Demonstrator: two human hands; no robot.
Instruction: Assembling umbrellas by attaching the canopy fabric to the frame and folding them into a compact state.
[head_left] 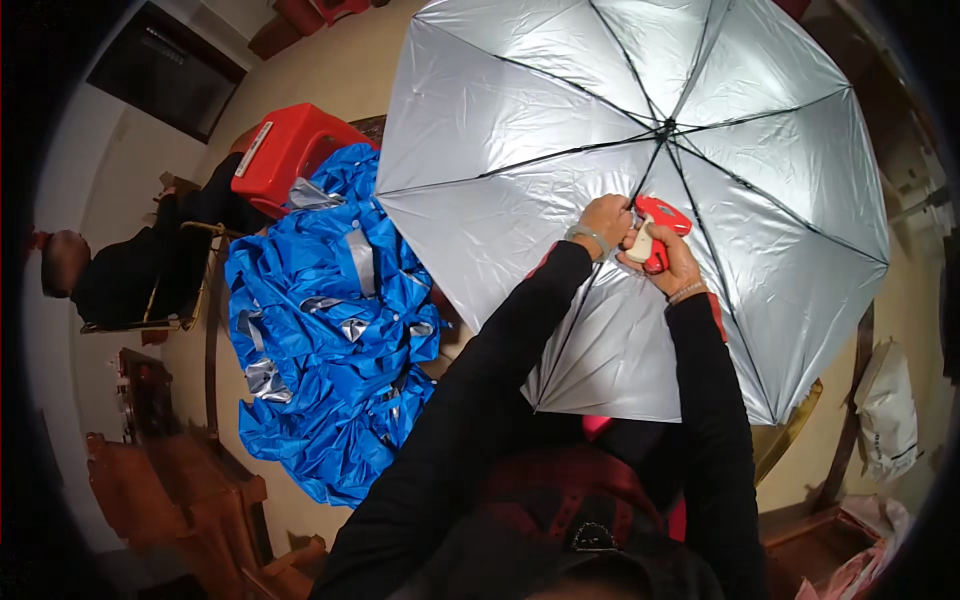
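An opened umbrella (540,110) with a silver inner side fills the upper right, its black ribs meeting at a hub (668,127). My left hand (603,222) is closed in a pinch at a rib in the near part of the canopy; whatever lies between its fingertips is too small to make out. Wrapped round a red and cream hand tool (660,215), my right hand (682,268) sits just to the right of the left one. The tool's front end is close to the left fingertips and the rib. Its exact kind does not show.
Left of the umbrella lies a large heap of blue, silver-lined fabric (320,330) beside a red plastic stool (310,150). Someone in black (130,250) sits at the far left. Brown wooden furniture (180,490) stands lower left, a white sack (886,410) at the right.
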